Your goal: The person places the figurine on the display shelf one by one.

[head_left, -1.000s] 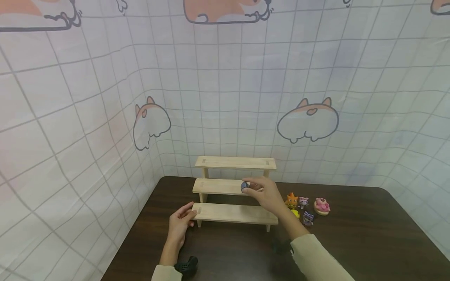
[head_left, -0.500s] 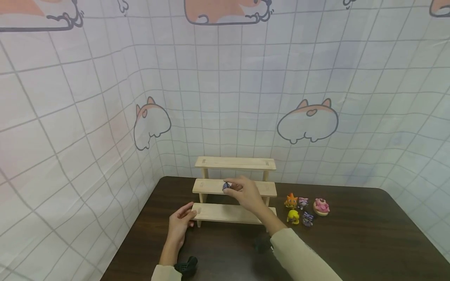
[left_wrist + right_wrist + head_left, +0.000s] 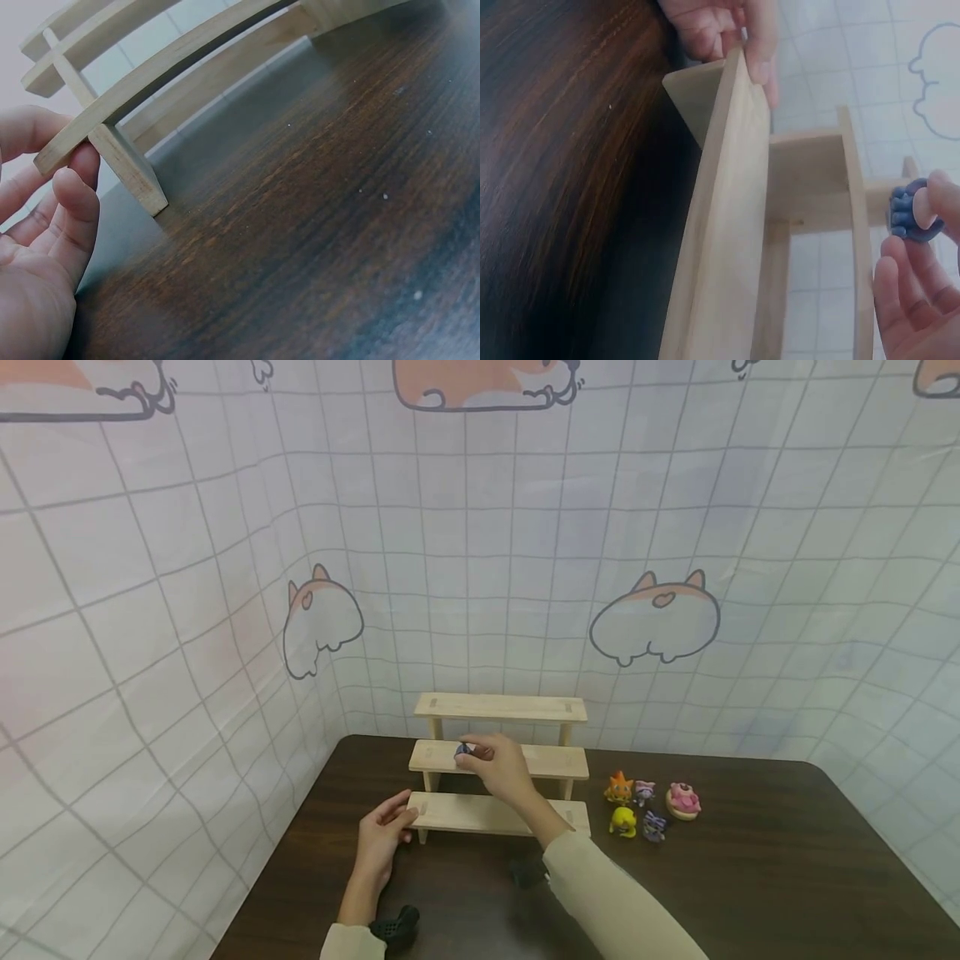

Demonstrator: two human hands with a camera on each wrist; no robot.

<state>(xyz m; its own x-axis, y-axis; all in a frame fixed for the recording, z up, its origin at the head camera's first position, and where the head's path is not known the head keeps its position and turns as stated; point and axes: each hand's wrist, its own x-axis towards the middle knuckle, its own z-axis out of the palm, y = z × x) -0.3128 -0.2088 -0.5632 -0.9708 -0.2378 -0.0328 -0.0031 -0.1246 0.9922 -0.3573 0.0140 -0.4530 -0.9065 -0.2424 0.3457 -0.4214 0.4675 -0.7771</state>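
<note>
A three-tier wooden display stand (image 3: 495, 814) stands on the dark table. My left hand (image 3: 381, 833) grips the left end of its lowest board; in the left wrist view the thumb and fingers (image 3: 75, 191) pinch that end from above and below. A small blue figurine (image 3: 462, 750) is pinched between thumb and fingertips of my right hand (image 3: 501, 768), at the left part of the middle board. The right wrist view shows the figurine (image 3: 913, 211) close to that board; whether it touches cannot be told.
Right of the stand sit several small figurines: an orange one (image 3: 619, 787), a yellow one (image 3: 622, 822), a pink-and-grey one (image 3: 644, 792), a purple striped one (image 3: 655, 827) and a pink one on a round base (image 3: 683, 802). A grid-patterned cloth (image 3: 487, 568) hangs behind the table.
My right hand has moved left along the middle board with the blue figurine, from its right part to its left part. The left hand has stayed on the lowest board.
</note>
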